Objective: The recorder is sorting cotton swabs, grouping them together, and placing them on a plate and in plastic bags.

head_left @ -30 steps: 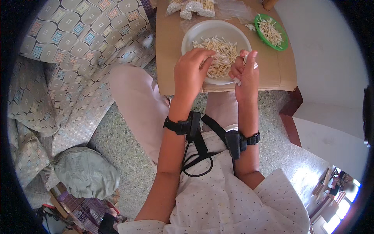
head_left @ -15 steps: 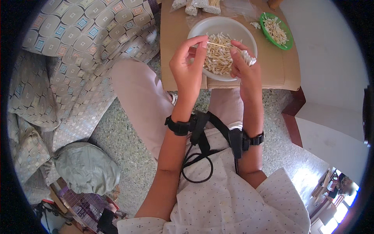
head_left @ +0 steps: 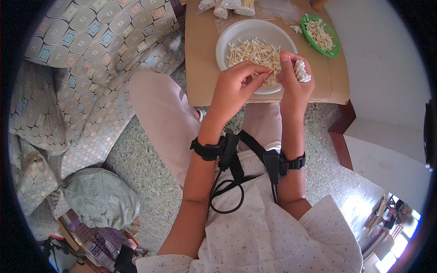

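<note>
My right hand (head_left: 296, 84) is closed around a bundle of cotton swabs (head_left: 302, 72), whose white tips stick out on its right side. Close beside it, my left hand (head_left: 239, 86) pinches a thin swab between thumb and forefinger; the fingers hide most of that swab. Both hands are over the near rim of a white bowl (head_left: 221, 51). Loose wooden-stick cotton swabs (head_left: 252, 51) lie in a jumble inside the bowl. The fingertips of the two hands almost meet.
The bowl stands on a cardboard-covered surface (head_left: 200, 86). A green dish (head_left: 337, 48) of swabs sits at the far right. Bagged swab bundles (head_left: 227, 7) and clear plastic (head_left: 277, 9) lie at the back. Patterned cloth (head_left: 91, 68) hangs on the left; a wall (head_left: 378, 68) rises on the right.
My left hand has moved right and nearer to me, bringing its swab close to my right hand. The right hand has turned slightly, still holding the bundle.
</note>
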Motion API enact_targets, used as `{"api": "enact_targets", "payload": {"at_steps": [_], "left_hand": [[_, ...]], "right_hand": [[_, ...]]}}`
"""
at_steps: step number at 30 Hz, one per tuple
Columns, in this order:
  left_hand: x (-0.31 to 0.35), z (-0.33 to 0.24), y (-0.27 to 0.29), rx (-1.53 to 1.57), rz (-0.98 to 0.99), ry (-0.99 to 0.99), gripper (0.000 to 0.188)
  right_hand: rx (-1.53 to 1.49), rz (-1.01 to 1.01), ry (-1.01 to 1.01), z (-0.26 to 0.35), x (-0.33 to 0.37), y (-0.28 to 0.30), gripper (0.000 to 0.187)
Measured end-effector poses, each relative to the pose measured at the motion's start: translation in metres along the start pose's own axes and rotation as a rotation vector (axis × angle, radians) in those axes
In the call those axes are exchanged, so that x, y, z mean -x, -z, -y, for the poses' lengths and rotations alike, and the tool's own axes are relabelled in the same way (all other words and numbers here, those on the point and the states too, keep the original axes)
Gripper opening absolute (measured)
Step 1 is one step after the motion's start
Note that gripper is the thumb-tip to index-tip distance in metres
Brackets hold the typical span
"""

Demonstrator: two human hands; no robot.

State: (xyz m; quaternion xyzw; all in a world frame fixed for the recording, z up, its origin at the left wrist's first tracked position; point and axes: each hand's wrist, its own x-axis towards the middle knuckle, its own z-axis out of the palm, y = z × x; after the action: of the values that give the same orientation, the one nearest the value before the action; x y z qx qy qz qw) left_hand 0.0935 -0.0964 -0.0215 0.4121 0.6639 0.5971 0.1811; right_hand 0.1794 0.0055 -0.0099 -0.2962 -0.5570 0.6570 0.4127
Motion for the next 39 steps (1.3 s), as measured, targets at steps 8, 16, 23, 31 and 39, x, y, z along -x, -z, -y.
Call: {"api": "enact_targets", "payload": {"at_steps": [8, 16, 23, 31, 39], "left_hand": [[-0.002, -0.001, 0.008, 0.075, -0.137, 0.055, 0.015], [-0.001, 0.004, 0.010, 0.249, -0.305, 0.084, 0.023], [-0.001, -0.003, 0.009, 0.482, -0.387, 0.094, 0.019], [0.000, 0.001, 0.017, 0.480, -0.356, 0.007, 0.015], [0.001, 0.000, 0.026, 0.212, -0.248, 0.038, 0.015]], "right_hand": [[0.216, 0.031, -0.098, -0.005, -0.001, 0.007, 0.017], [0.211, 0.195, -0.026, 0.001, 0.002, 0.001, 0.013], [0.315, 0.338, -0.002, 0.008, 0.005, -0.003, 0.010], [0.321, 0.320, 0.053, 0.003, 0.012, -0.013, 0.012], [-0.030, 0.164, -0.174, -0.002, 0.009, -0.015, 0.013]]}}
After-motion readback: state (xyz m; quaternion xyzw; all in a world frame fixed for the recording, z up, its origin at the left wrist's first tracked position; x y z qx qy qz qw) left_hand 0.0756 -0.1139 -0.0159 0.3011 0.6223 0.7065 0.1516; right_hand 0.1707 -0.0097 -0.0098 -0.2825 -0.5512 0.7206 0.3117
